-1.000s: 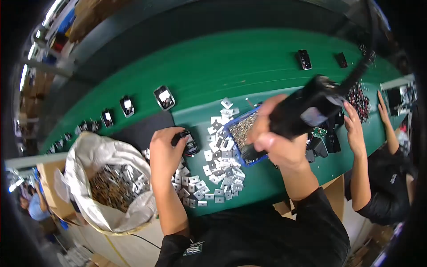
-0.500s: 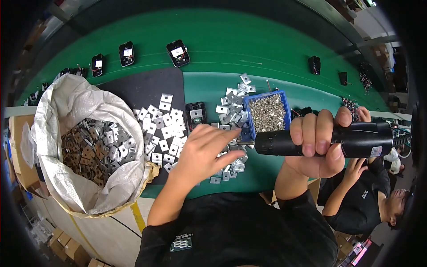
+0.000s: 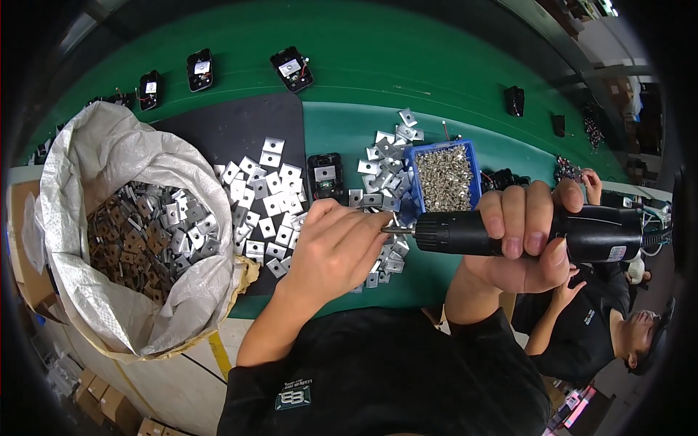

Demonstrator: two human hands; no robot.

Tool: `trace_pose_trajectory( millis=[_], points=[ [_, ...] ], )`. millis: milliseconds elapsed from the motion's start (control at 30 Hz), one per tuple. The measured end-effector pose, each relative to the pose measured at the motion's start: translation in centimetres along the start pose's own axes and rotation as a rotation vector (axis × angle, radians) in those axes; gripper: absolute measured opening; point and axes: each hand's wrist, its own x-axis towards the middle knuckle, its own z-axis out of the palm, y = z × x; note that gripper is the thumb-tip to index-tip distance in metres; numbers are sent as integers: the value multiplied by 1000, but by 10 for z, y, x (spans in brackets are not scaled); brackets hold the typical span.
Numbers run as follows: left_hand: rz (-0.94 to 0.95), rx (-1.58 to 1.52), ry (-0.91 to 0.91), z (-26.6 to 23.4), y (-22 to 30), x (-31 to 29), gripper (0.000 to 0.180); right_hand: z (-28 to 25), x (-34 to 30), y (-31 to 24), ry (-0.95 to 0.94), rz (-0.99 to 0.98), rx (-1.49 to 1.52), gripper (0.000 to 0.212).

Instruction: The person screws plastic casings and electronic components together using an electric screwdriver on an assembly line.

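Observation:
My right hand (image 3: 527, 225) is wrapped round a black electric screwdriver (image 3: 603, 229), held level with its bit pointing left. At the bit's tip, the fingers and thumb of my left hand (image 3: 331, 243) are pinched together. What lies between them is too small and hidden to name. Just beyond my left hand sits a black plastic housing (image 3: 325, 182) with a metal plate in it. Loose metal plates with holes (image 3: 273, 203) spread to the left of it, and more plates (image 3: 389, 171) lie to its right. A blue bin (image 3: 475, 163) full of small screws (image 3: 443, 178) stands behind the screwdriver.
At the left stands a large white sack (image 3: 69, 218) holding brown and silver metal plates. Several black housings (image 3: 291, 69) lie along the green conveyor belt (image 3: 363, 43) at the back. On the right, a co-worker (image 3: 582, 327) reaches toward a pile of small parts (image 3: 566, 171).
My left thumb and fingers, apart before, have come together at the screwdriver's tip. My right hand keeps its hold on the screwdriver, nearly still. The whole view has shifted slightly.

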Motion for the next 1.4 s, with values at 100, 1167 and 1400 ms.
trace_pose_trajectory(
  millis=[100,1167,1400],
  points=[
    [-5,7,11,-2,-1,-3,22,7,3,3,13,23,7,37],
    [-322,184,-122,-31,-63,3,72,9,12,99,92,-13,-377,40],
    [-303,182,-97,-27,-66,4,70,4,13,103,1,-16,-439,36]
  ],
)
